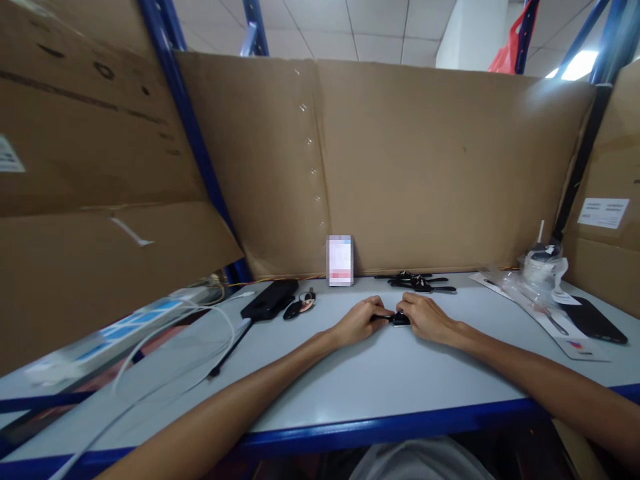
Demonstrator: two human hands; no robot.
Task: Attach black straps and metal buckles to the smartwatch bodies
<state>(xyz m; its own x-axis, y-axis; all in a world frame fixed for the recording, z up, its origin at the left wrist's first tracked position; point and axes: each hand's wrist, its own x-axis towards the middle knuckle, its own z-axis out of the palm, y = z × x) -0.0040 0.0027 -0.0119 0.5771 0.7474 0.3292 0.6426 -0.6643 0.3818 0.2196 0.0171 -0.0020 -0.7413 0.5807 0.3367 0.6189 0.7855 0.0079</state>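
Being held low over the pale grey table (pixel 330 393), near its middle, is a small black tool with a slim handle and a shiny blocky centre (pixel 401 319). Its handle side is pinched by the left hand (pixel 363 321), whose grip is narrow, with the thumb stretched toward the centre. The other side is covered by the curled fingers of the right hand (pixel 423 317); the grip there is closed on the tool too, though the exact finger contact is hidden. Whether the tool touches the table cannot be told. Just behind the right hand, a cluster of black tools with slim handles (pixel 423 287) is laid near the upright brown cardboard panel (pixel 430 160). A light-coloured, blurred rectangular screen (pixel 340 261) is stood upright before that panel. To the left, a flat black rectangular case (pixel 270 300) is placed beside a black oval key fob (pixel 294 309), with a looped white cable (pixel 233 333) nearer the edge. At the right, a flat black phone-shaped slab (pixel 595 320) is partly overlapped by clear plastic packaging with a printed card (pixel 583 350).
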